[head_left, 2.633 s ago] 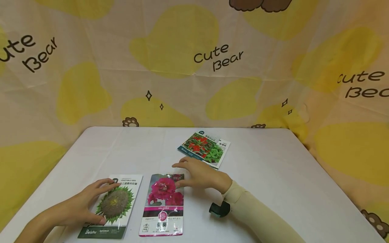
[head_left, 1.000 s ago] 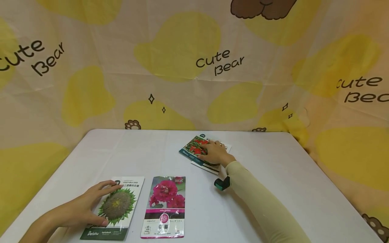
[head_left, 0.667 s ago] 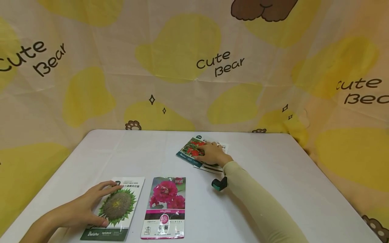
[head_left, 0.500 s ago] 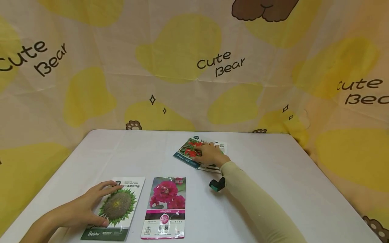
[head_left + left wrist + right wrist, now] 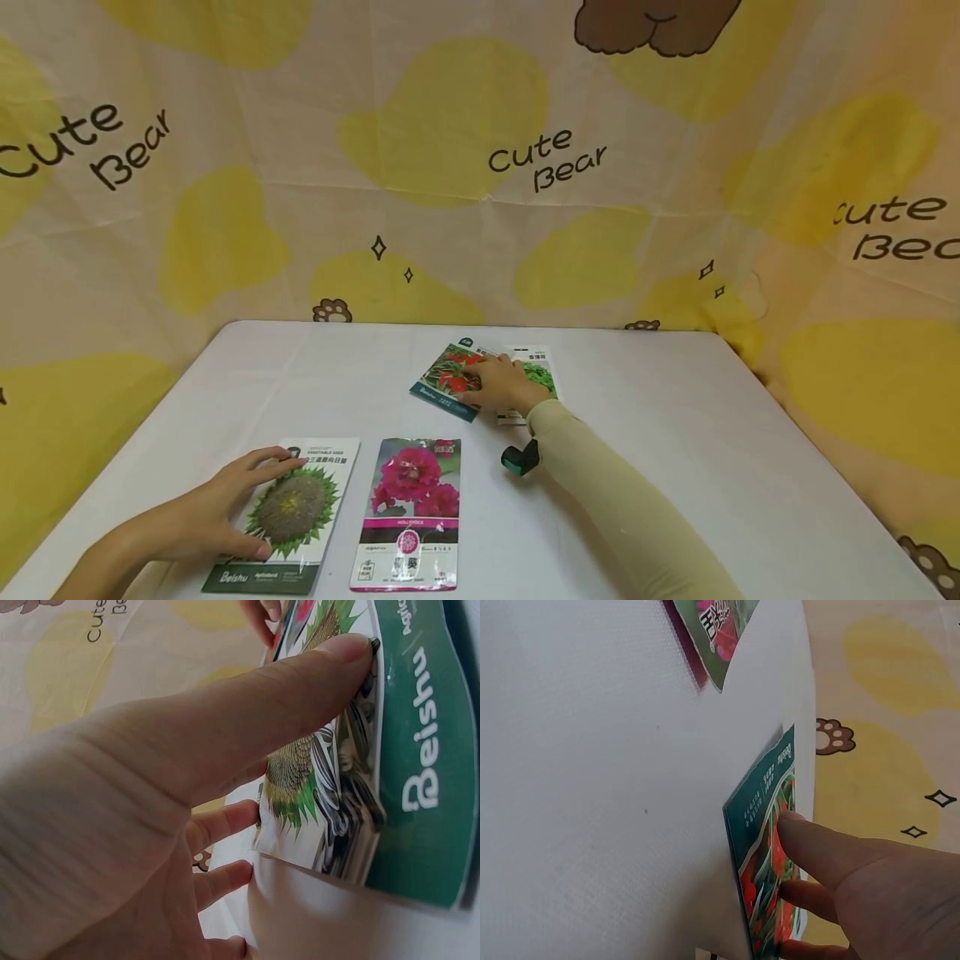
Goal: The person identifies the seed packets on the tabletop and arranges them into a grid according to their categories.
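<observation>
My left hand (image 5: 202, 512) rests spread on a sunflower seed packet (image 5: 296, 504) at the front left, thumb on its lower face and fingertips near its upper edge. In the left wrist view the thumb lies across the seed picture above the green Beishu band (image 5: 427, 787). Farther back, my right hand (image 5: 498, 385) presses thumb and fingertips on a red-flower seed packet (image 5: 442, 379), covering its right part. The right wrist view shows these fingers on the face of that packet (image 5: 754, 817). A green-leaf seed packet (image 5: 536, 375) lies beside it, partly hidden by the hand.
A pink hollyhock seed packet (image 5: 411, 508) lies to the right of the sunflower one. All rest on a white table (image 5: 637, 417), whose far edge meets a yellow-patterned Cute Bear cloth (image 5: 420, 125). A dark band piece (image 5: 521, 458) hangs under the right wrist.
My right hand has reached back to the red-flower packet and slid it leftward, uncovering more of the green-leaf packet. My left hand and the front two packets have stayed in place.
</observation>
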`<control>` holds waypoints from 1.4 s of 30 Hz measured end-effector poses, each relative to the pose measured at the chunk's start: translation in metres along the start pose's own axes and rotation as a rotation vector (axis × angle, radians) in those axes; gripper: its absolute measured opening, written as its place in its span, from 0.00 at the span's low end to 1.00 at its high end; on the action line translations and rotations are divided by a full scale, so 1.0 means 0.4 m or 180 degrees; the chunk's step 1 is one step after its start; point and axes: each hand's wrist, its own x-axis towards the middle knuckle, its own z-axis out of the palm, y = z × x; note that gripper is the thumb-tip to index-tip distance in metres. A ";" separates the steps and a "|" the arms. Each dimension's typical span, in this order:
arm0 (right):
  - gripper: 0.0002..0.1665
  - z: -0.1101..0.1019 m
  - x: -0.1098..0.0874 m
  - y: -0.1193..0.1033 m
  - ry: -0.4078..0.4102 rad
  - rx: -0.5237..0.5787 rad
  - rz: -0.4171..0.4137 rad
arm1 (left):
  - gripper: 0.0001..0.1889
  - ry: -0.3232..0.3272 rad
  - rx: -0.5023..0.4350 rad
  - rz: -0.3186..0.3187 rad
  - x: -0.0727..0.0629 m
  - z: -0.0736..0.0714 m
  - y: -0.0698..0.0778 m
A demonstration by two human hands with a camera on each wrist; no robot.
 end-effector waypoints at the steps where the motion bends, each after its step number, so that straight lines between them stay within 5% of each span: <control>1: 0.36 0.000 0.002 -0.002 -0.0001 -0.0010 0.0001 | 0.51 -0.0003 0.0010 0.0007 0.000 0.001 0.000; 12: 0.35 0.006 0.022 -0.030 -0.0007 0.0083 -0.0017 | 0.51 0.0066 0.0127 0.0071 0.001 0.004 -0.004; 19: 0.34 0.006 0.019 -0.052 0.0041 -0.0180 -0.0057 | 0.51 0.0038 0.0145 0.0085 0.000 0.001 -0.002; 42: 0.35 0.016 0.042 -0.103 -0.0132 -0.0115 -0.0195 | 0.50 -0.0146 -0.0159 -0.0059 0.003 -0.001 0.004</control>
